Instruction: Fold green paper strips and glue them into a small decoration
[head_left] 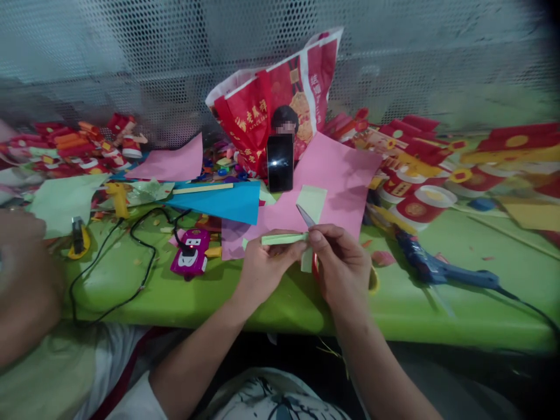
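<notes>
My left hand (272, 269) pinches a folded strip of light green paper (282, 239) between thumb and fingers, above the front part of the table. My right hand (345, 265) is closed around a pair of scissors (305, 215), whose metal blade points up and to the left past the fingertips. Its thumb and forefinger meet at the strip's right end. The scissors' handle is mostly hidden by that hand. Behind the hands lies a pale green paper piece (313, 201) on a large pink sheet (336, 172). A narrow green strip (307, 261) shows between the hands.
A phone (280, 164) stands upright before a red bag (249, 116). Left are blue paper (223, 201), a purple power socket (191, 252), cords, a utility knife (79, 238) and another person's arm (26, 286). Right lie a glue gun (441, 269) and red paper cups (422, 205).
</notes>
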The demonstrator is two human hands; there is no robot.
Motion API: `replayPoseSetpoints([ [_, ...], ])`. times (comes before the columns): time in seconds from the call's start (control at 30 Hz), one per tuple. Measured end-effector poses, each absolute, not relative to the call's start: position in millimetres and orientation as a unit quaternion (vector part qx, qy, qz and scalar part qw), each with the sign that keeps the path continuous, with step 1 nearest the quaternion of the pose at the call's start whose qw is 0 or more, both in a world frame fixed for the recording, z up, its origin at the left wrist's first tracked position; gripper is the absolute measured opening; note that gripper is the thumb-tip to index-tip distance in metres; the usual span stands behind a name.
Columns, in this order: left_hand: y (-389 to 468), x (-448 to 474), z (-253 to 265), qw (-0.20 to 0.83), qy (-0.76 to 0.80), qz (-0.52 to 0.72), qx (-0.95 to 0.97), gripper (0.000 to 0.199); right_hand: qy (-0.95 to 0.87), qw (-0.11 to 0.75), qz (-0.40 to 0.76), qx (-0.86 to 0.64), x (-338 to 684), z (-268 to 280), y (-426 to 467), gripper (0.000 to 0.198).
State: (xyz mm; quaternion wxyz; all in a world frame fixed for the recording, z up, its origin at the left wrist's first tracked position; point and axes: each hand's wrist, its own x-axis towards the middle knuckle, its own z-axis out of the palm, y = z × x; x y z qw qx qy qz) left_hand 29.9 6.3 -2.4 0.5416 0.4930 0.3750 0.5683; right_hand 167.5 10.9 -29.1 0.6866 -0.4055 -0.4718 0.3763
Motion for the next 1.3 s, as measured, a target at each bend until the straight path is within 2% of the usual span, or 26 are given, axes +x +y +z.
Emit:
replayPoseSetpoints([
  [0.17, 13, 17, 1, 0.505, 0.422, 0.555, 0.509, 0.036, -0.531, 0.653, 0.321, -0.435, 166, -16, 6, 0.007],
  [0.3, 21, 7, 0, 0.480, 0.419, 0.544, 0.546, 0.034, -0.543, 0.610, 0.345, -0.462, 165, -12, 6, 0.019],
  [0.4, 24, 4, -5, 0.472, 0.424, 0.538, 0.555, 0.032, -0.553, 0.587, 0.352, -0.476, 165, -13, 8, 0.020],
  [0.63, 14, 2, -10, 0.487, 0.418, 0.541, 0.544, 0.020, -0.524, 0.600, 0.383, -0.468, 164, -16, 8, 0.016],
  [0.93, 10, 2, -9, 0.426, 0.390, 0.566, 0.588, 0.009, -0.472, 0.623, 0.476, -0.403, 162, -17, 10, 0.013],
  [1.1, 6, 2, -2, 0.404, 0.371, 0.567, 0.615, 0.015, -0.494, 0.624, 0.443, -0.413, 165, -17, 10, 0.016],
  [1.3, 11, 4, -3, 0.464, 0.404, 0.564, 0.551, 0.012, -0.529, 0.613, 0.392, -0.436, 164, -19, 7, 0.009],
])
